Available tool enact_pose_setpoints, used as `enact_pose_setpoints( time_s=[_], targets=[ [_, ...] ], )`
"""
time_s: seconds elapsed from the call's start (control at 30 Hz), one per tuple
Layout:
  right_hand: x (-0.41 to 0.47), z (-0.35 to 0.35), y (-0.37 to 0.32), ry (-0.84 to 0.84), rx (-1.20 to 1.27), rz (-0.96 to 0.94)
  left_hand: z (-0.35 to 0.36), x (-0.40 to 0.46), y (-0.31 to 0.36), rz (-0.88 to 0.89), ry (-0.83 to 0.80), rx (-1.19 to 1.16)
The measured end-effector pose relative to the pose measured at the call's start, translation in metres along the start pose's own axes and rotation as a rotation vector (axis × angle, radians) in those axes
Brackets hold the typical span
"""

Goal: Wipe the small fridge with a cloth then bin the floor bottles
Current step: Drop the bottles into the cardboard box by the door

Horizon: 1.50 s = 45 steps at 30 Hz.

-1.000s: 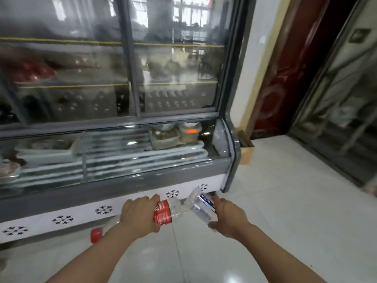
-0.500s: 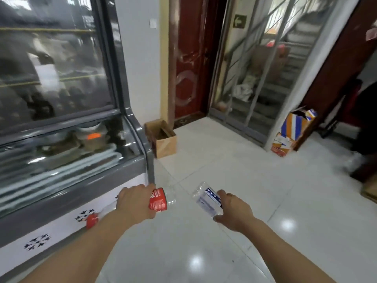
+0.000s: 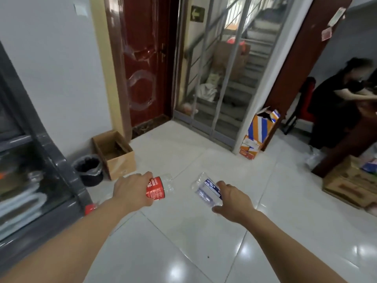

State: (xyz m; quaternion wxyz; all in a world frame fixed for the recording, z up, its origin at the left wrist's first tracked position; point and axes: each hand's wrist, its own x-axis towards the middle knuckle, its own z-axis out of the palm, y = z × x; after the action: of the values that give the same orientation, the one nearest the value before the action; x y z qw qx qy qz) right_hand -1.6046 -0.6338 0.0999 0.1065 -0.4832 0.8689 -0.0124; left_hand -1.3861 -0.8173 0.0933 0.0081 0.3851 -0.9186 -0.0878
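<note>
Bottles are in both hands, carried low over the white tiled floor (image 3: 183,252) at mid-frame in the head view, the only view there is. The left hand (image 3: 130,193) wraps its fingers (image 3: 142,176) round the middle of the red-label bottle (image 3: 158,189). Its long axis runs from near left to far right: the red cap (image 3: 90,209) shows below the wrist, pointing back towards the person, and the clear base points away and a little upward. The right hand (image 3: 232,203) holds the blue-label bottle (image 3: 207,189) from its near end, fingers curled over the body. That bottle's clear far end points up and to the left, so the two free ends lean towards each other with a gap between. Which end of it is the neck I cannot tell.

Both look empty and somewhat crushed, which fits the easy one-handed grips round the body rather than the neck.

A black-lined bin (image 3: 88,170) stands on the floor to the left, just beside the grey corner of the fridge (image 3: 51,160) and touching or almost touching an open cardboard box (image 3: 114,152). It is the likely place for them. The hands are near it but not over it, so the binning step seems under way with neither bottle dropped yet. No cloth is in sight.

Far right, another person (image 3: 334,103) leans by a red-brown pillar, with more boxes (image 3: 259,133) on the floor nearby.
</note>
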Motion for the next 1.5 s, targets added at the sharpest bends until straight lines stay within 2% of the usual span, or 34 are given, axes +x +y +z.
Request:
enact_pose_setpoints(
  time_s=[0.23, 0.43, 0.6, 0.83, 1.03, 1.23, 1.5],
  targets=[
    [0.144, -0.026, 0.045, 0.000, -0.008, -0.041, -0.010, 0.141, 0.020, 0.008, 0.026, 0.024],
    [0.304, -0.051, 0.071, -0.011, -0.040, -0.186, -0.008, 0.255, 0.016, -0.181, 0.078, 0.040],
    [0.419, -0.073, 0.068, -0.044, -0.078, -0.317, -0.009, 0.321, 0.003, -0.320, 0.090, 0.003],
    [0.571, -0.080, 0.020, -0.069, -0.109, -0.498, -0.011, 0.422, -0.065, -0.501, 0.064, -0.004],
    [0.702, -0.091, -0.037, -0.071, -0.133, -0.544, -0.008, 0.530, -0.137, -0.572, 0.047, -0.042],
    [0.811, -0.104, -0.092, -0.100, -0.177, -0.608, -0.017, 0.599, -0.194, -0.660, 0.033, -0.046],
    [0.950, -0.105, -0.193, -0.183, -0.176, -0.891, -0.022, 0.670, -0.264, -0.925, 0.034, -0.050]
  ],
)
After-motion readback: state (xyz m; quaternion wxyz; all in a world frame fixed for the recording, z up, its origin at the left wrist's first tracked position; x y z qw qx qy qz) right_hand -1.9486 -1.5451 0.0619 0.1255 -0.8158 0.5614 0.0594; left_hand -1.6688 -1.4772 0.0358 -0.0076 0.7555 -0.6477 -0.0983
